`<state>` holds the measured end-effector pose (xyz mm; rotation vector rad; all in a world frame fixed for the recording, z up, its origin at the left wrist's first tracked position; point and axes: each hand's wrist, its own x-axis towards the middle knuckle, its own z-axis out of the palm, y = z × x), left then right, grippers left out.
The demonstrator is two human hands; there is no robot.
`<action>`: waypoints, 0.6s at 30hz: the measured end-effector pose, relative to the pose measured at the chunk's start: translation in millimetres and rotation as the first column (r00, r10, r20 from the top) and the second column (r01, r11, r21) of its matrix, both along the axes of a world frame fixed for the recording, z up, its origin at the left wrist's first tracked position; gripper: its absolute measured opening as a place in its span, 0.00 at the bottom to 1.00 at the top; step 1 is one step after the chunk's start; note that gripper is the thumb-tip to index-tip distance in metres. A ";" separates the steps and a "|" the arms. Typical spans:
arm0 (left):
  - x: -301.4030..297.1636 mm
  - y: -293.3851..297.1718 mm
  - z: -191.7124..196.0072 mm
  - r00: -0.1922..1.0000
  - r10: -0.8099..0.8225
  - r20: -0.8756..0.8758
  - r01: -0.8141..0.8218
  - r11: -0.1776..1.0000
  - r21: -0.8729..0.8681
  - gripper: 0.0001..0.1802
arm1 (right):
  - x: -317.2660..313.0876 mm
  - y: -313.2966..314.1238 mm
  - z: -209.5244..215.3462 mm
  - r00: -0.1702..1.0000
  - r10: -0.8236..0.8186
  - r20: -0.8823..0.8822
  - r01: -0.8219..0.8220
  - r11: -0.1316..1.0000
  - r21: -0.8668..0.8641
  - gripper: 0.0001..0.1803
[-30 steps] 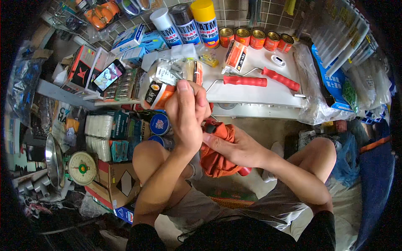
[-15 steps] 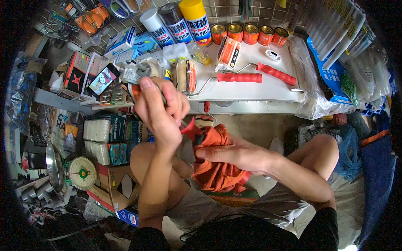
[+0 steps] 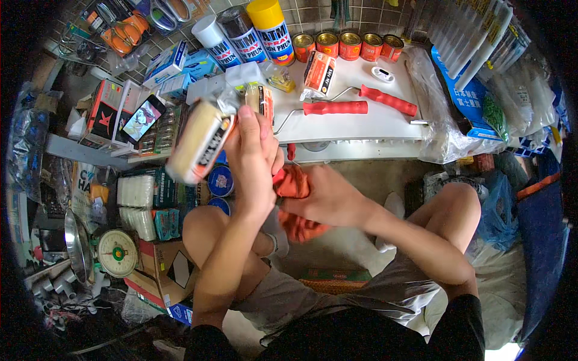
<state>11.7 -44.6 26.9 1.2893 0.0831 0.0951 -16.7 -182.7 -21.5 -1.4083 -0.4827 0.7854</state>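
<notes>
My left hand (image 3: 256,159) is closed around a paint roller near its frame. The roller's cream-coloured sleeve (image 3: 201,144), in a clear wrapper with an orange and black label, tilts out to the left and is blurred. My right hand (image 3: 331,195) grips a crumpled orange-red cloth (image 3: 301,225) just right of my left wrist. The roller's handle is mostly hidden by my hands and the cloth. On the white shelf beyond lie two more rollers with red handles (image 3: 337,107) (image 3: 388,100), their sleeves wrapped.
Spray cans (image 3: 271,33) and several small red tins (image 3: 350,46) line the shelf's back. At left are a phone (image 3: 142,119) leaning on boxes, a dial scale (image 3: 117,253) and a cardboard box (image 3: 174,265). Plastic-wrapped goods (image 3: 494,48) hang at right.
The roller has swung round, its wrapped sleeve now showing left of my left hand. My right hand and the cloth have moved up toward my left wrist; the cloth is bunched smaller.
</notes>
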 end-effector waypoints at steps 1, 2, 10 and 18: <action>-0.5 0.1 -2.3 0.998 0.067 0.002 -0.067 0.997 -0.024 0.26 | -7.4 5.4 11.5 0.917 -0.067 0.394 0.228 0.897 -0.379 0.22; 1.3 2.1 -2.2 0.997 0.072 0.001 -0.072 0.997 -0.025 0.26 | -14.2 11.5 18.1 0.695 0.050 0.718 0.538 0.625 -0.565 0.20; 18.4 37.7 9.0 0.944 0.167 0.285 -0.155 0.986 -0.064 0.28 | -19.6 -0.7 26.4 0.943 -0.067 0.327 0.175 0.933 -0.314 0.21; 5.7 39.8 23.8 0.848 0.208 0.488 -0.157 0.977 -0.143 0.27 | -29.3 -9.2 -57.5 0.999 0.039 0.033 -0.048 0.937 0.347 0.19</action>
